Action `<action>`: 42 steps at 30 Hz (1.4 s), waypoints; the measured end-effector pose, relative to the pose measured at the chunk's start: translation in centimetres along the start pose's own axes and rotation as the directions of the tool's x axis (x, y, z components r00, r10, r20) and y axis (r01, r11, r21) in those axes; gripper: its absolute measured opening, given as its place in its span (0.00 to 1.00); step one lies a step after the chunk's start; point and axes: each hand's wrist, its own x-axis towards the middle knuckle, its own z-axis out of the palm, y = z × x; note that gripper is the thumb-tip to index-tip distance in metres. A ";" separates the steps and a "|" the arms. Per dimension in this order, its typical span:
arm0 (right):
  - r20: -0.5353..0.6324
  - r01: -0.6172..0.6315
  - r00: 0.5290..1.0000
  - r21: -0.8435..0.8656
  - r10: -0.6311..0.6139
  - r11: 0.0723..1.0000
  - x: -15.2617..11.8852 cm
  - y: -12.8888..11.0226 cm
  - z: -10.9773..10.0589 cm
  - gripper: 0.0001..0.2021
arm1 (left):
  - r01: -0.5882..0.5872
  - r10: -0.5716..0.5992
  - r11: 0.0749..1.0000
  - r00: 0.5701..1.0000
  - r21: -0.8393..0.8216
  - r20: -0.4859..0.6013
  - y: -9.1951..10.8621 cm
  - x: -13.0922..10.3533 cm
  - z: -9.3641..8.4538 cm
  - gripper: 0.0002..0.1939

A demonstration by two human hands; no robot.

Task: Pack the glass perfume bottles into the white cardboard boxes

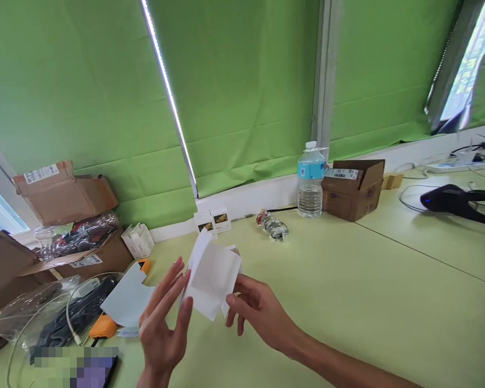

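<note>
Above the table, a small white cardboard box (215,277) is tilted between my hands, with a flap standing up on its left. My right hand (258,310) grips its lower right side between thumb and fingers. Against the left side and flap, my left hand (165,318) has its fingers long and its thumb close to the box's edge. The inside of the box is hard to make out. Behind it stand two small white boxes with printed pictures (221,218). A shiny silver and red item (272,225) lies farther back on the table.
A water bottle (310,183) and an opened brown carton (341,196) stand at the back right. A black headset-like device (448,199) lies far right. On the left are stacked cartons (68,196), plastic-wrapped cables (81,307), white card pieces (131,296) and a phone (101,369).
</note>
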 end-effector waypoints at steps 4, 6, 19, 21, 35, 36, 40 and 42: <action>0.011 0.034 0.999 0.047 -0.035 0.998 0.3 -0.4 -0.4 0.21 | 0.196 -0.168 0.973 0.962 -0.119 0.214 -0.2 -0.2 0.4 0.25; 0.039 0.023 0.999 0.054 -0.025 0.998 0.4 -0.3 -0.5 0.21 | 0.371 -0.326 0.909 0.917 -0.189 0.231 -0.8 -0.2 0.8 0.17; 0.041 -0.034 0.998 -0.267 0.046 0.963 1.2 -1.4 -2.8 0.21 | 0.766 -0.498 0.602 0.580 -0.224 0.644 -2.3 1.1 0.4 0.25; 0.035 -0.014 0.999 -0.333 0.028 0.943 1.3 -1.4 -3.3 0.22 | 0.758 -0.492 0.633 0.553 -0.160 0.673 -2.7 0.9 0.5 0.23; 0.167 -0.025 0.974 -0.586 0.152 0.810 1.3 -0.5 -4.8 0.18 | 0.703 -0.390 0.711 0.417 -0.020 0.821 -3.4 -1.0 1.9 0.19; 0.164 -0.039 0.973 -0.584 0.165 0.811 1.3 -0.3 -4.8 0.18 | 0.700 -0.387 0.714 0.415 -0.017 0.824 -3.5 -1.1 1.9 0.18; 0.133 -0.040 0.981 -0.576 0.142 0.817 1.3 0.2 -4.7 0.19 | 0.659 -0.365 0.752 0.438 -0.017 0.821 -3.9 -1.4 1.9 0.18; 0.136 -0.007 0.985 -0.567 0.102 0.824 1.4 0.0 -4.7 0.16 | 0.626 -0.323 0.777 0.486 -0.066 0.812 -4.2 -1.3 1.9 0.22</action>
